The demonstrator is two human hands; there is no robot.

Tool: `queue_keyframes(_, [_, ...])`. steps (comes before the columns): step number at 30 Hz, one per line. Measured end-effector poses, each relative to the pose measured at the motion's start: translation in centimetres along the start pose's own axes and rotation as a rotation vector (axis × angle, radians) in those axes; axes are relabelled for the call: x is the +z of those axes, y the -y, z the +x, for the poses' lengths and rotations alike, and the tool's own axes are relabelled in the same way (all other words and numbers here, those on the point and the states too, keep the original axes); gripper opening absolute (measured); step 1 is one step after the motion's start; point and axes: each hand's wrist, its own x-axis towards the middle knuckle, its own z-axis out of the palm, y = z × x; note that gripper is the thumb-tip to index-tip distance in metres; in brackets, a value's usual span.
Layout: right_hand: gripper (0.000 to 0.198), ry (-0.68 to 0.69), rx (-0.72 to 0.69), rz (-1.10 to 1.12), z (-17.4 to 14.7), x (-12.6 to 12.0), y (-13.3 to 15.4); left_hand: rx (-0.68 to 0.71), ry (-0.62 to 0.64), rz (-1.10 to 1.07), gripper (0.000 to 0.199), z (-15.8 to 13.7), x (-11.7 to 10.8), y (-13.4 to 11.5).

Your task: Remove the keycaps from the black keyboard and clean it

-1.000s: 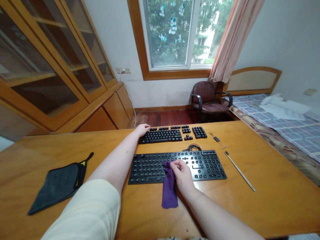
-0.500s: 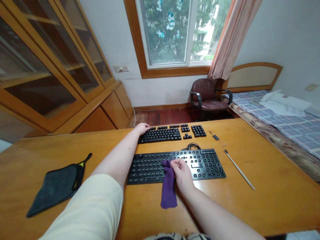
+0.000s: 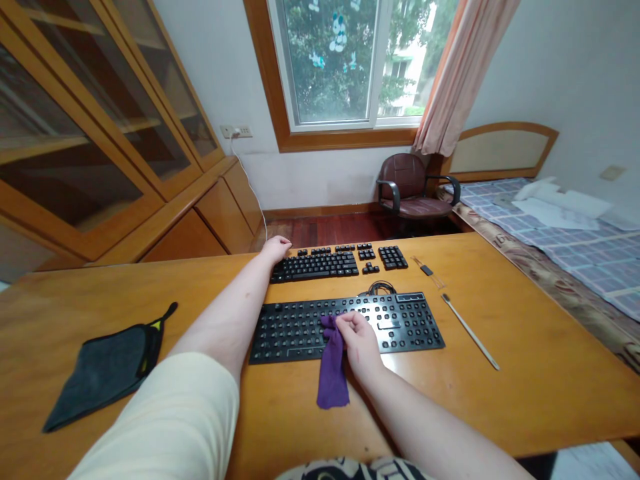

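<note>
On a wooden desk (image 3: 500, 413), the right hand (image 3: 356, 340) pinches a purple cloth (image 3: 331, 365) against a stripped keyboard base (image 3: 400, 327). The left hand (image 3: 277, 248) rests flat beside the removed keycaps (image 3: 320, 264), laid out in rows behind. None are refitted yet.

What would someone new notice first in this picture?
Probably the bare keyboard with its keys off, mid-table, where the right hand presses a purple cloth onto it. Behind it lie the removed keys laid out in rows, with the left hand at their left end. A dark cloth lies far left.
</note>
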Motion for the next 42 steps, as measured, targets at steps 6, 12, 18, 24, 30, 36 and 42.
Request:
queue_keyframes(6, [0.033, 0.01, 0.007, 0.049, -0.1, 0.1, 0.1, 0.077, -0.023, -0.518, 0.027, -7.3, 0.3, -0.7])
queue_keyframes(12, [0.031, 0.08, -0.114, -0.021, -0.4, -0.2, 0.7, 0.057, 0.134, -0.956, 0.036, -19.4, 2.8, 0.0])
queue_keyframes(18, [0.029, 0.221, -0.11, -0.038, -0.5, -0.3, 0.8, 0.001, 0.211, -0.847, 0.037, -24.5, 4.1, 0.8])
queue_keyframes(24, [0.026, 0.318, -0.112, -0.087, -0.9, -0.3, 0.4, -0.019, 0.283, -0.954, 0.036, -24.8, 5.4, 1.6])
queue_keyframes(30, [0.026, 0.264, -0.201, -0.139, -0.7, -0.2, -0.2, -0.037, 0.255, -0.944, 0.037, -25.1, 6.2, 1.6])
queue_keyframes(36, [0.027, 0.181, -0.336, -0.376, -0.5, -0.6, -0.6, -0.041, 0.196, -0.899, 0.033, -24.9, 6.4, 1.9])
queue_keyframes(42, [0.019, 0.116, -0.495, -0.546, -0.6, -0.6, -0.2, -0.063, 0.162, -0.915, 0.032, -24.8, 6.8, 1.9])
